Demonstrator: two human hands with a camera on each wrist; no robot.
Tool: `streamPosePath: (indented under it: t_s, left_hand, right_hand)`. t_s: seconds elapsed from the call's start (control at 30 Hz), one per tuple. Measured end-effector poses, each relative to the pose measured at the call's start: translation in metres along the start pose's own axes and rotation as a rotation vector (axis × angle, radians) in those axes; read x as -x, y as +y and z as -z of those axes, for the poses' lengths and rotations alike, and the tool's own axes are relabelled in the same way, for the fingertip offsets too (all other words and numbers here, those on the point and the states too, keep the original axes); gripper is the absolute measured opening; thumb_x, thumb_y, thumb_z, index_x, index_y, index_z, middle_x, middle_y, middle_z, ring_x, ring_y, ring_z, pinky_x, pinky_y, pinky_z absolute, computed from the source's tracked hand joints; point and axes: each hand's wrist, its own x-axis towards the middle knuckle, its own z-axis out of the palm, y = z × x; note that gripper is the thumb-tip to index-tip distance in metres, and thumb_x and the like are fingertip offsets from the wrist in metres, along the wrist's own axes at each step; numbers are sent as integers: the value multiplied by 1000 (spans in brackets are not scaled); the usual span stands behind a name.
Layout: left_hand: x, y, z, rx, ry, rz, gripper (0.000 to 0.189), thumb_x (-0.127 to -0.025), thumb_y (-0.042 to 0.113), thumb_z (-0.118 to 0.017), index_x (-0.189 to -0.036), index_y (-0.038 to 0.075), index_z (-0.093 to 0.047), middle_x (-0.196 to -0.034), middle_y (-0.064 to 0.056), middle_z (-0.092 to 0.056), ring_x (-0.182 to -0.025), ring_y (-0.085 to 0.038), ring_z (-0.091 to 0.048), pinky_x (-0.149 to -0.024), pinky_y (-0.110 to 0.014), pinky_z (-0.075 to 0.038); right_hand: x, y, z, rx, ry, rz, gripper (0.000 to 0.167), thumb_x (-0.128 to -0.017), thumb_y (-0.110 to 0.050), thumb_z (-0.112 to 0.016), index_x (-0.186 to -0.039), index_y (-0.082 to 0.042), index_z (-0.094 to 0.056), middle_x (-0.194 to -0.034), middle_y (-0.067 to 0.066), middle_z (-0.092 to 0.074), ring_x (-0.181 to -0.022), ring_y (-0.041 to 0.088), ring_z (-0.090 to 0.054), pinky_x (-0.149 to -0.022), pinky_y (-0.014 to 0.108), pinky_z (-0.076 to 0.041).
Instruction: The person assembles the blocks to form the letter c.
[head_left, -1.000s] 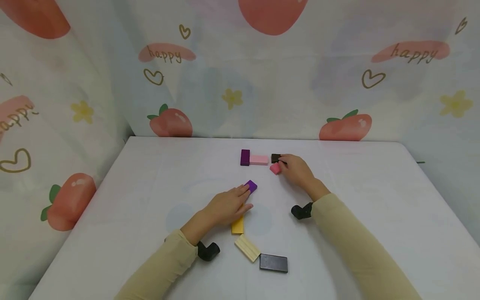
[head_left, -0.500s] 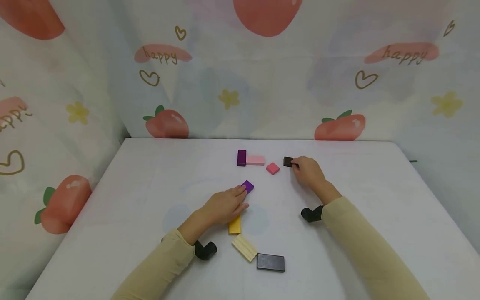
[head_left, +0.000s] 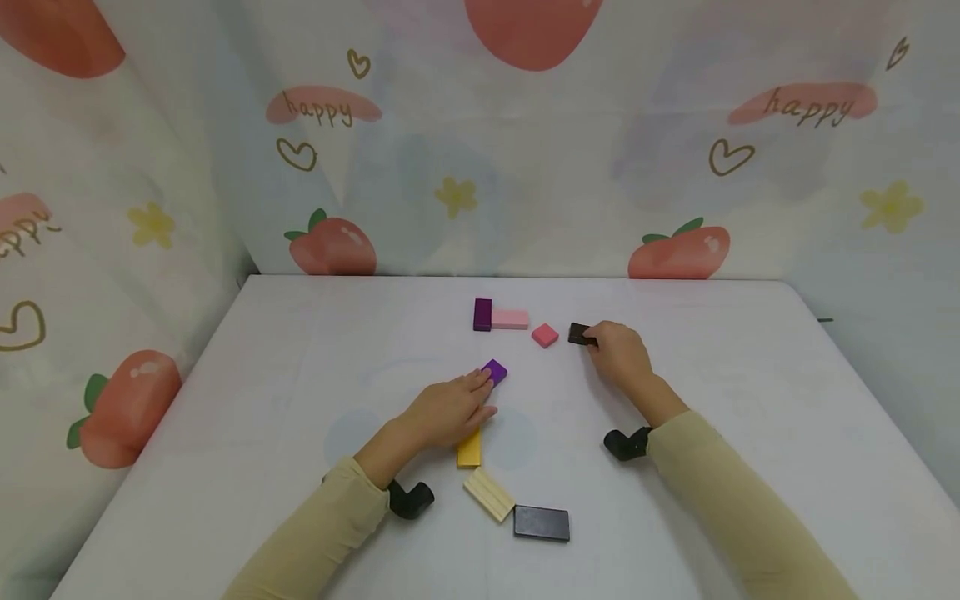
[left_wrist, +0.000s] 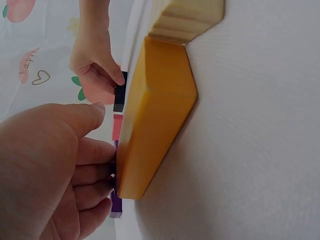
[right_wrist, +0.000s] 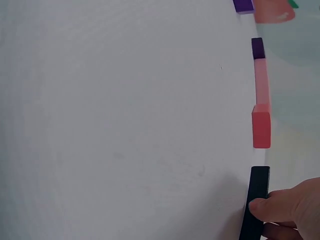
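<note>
The left hand is rested, fingers extended, on a purple block; at two o'clock from that, a coral-pink square block is seen; at its three o'clock, a dark rectangular block is pinched by the right hand.

A white table with a picture cloth behind it.
The cloth hangs at the back and on the left, showing red fruits with green leaves, yellow flowers, brown hearts and "happy" on pink patches. Faint blue spots mark the table top.
</note>
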Motion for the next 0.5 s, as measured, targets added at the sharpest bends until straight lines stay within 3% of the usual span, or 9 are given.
streamPosePath:
  t_s: [0.27,0.5]
  left_hand:
    - [0,2,-1,-9,21,-7,54,-97,41,-39,-138,6,-41,-143,-7,-36,-131,-19,-31,-101,-34,-32]
    - [0,1,-2,-10,21,4,53,-97,40,-39,-139,7,-41,-144,-6,-35,-132,-18,-30,-102,-34,-32]
  right_hand:
    - [12,-4,5,-14,15,16,19,-80,7,-63,-98,6,-68,-98,21,-65,-95,37,-59,-82,47,-47]
    - [21,-14,5,-5,29,79,17,-78,6,-66,-94,5,-69,-91,18,-66,-88,34,-62,-77,45,-49]
